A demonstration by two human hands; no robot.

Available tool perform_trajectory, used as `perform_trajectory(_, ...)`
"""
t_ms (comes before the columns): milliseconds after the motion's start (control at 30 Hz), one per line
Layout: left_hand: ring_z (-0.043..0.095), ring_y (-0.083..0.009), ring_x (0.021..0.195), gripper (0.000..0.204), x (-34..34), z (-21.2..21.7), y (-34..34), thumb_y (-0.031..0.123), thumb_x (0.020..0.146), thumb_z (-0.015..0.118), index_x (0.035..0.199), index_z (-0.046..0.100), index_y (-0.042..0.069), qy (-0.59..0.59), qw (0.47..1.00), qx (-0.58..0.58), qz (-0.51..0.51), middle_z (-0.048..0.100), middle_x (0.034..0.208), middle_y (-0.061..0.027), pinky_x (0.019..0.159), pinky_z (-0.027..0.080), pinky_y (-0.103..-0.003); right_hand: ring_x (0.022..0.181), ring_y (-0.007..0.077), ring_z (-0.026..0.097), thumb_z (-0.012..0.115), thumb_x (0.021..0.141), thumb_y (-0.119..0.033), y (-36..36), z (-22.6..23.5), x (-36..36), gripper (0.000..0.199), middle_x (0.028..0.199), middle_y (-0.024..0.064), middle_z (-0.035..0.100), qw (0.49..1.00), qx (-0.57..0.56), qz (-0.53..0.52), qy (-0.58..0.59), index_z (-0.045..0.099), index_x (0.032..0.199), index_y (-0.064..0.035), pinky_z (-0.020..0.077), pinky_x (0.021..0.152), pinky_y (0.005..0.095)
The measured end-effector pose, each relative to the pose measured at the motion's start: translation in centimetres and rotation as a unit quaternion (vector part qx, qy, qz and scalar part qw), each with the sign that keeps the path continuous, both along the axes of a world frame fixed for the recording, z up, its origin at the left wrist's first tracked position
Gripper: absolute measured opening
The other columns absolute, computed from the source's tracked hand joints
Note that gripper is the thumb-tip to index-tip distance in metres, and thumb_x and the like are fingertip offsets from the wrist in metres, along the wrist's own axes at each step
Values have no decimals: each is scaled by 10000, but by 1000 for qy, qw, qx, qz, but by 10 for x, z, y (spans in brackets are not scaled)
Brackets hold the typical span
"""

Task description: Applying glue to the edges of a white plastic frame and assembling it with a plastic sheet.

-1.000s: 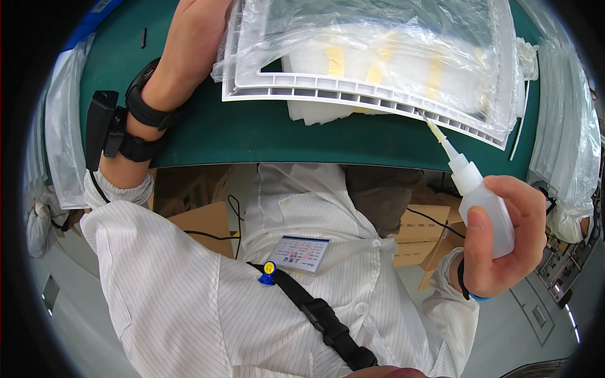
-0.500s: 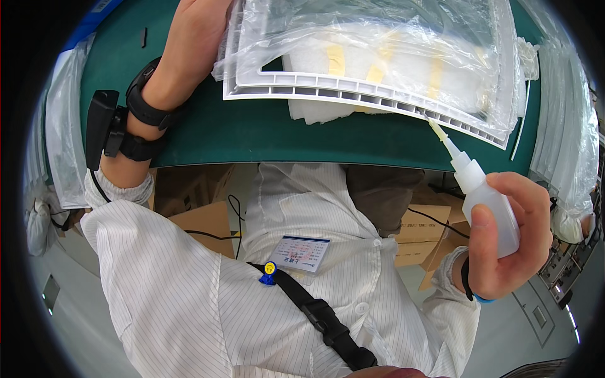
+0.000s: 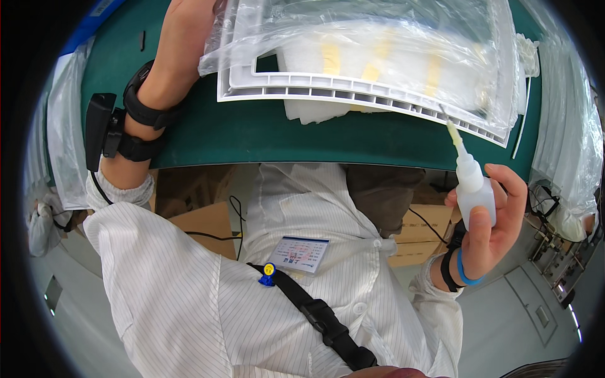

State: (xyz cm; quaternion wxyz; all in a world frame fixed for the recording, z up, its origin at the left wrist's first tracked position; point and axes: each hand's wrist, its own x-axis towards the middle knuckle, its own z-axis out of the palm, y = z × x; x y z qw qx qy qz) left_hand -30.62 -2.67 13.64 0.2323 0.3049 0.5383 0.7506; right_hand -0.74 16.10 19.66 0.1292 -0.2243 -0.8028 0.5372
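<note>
A small translucent white squeeze bottle with a long nozzle (image 3: pixel 474 189) is gripped in the right hand (image 3: pixel 488 220), its tip touching the white ribbed plastic frame (image 3: pixel 353 94) on the green bench (image 3: pixel 265 135). The left hand (image 3: pixel 189 12) is cut off; its grip cannot be told. Clear plastic film (image 3: pixel 378 44) blurs the frame's contents.

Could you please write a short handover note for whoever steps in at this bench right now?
Right hand: holds a small white squeeze bottle, its nozzle tip at the near edge of the white ribbed panel.
Left hand: mostly out of view at the top; its forearm rests on the green mat beside the panel.
Clear plastic film covers the panel.
Whether anything has been dispensed cannot be told.
</note>
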Motion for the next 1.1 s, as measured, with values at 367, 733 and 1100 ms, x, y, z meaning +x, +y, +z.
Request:
perform_trajectory(367, 611, -171, 869, 422, 2, 9, 5, 145, 941, 481, 1328, 432, -16, -6, 998, -36, 53, 629, 1014, -122, 783, 480, -252, 889, 213, 613, 582, 862, -189, 19, -34, 26, 421, 979, 188, 640, 985, -93, -80, 124, 440, 1204, 11, 462, 794, 302)
perform_trajectory(733, 537, -185, 1094, 346, -12, 41, 10, 187, 952, 501, 1273, 547, 68, 407, 885, -131, 183, 570, 1256, -70, 963, 390, -276, 1037, 168, 575, 558, 907, -34, 95, -60, 18, 306, 1175, 198, 605, 965, -24, -215, 149, 433, 1180, 26, 443, 917, 296)
perform_trajectory(1100, 613, -316, 958, 410, 53, 71, 315, 61, 843, 571, 1246, 583, 137, 637, 687, -237, -259, 660, 1050, -156, 852, 477, -374, 940, 159, 618, 640, 860, -63, 98, -99, 5, 285, 1036, 133, 645, 932, 78, -288, 208, 495, 1092, 16, 479, 846, 284)
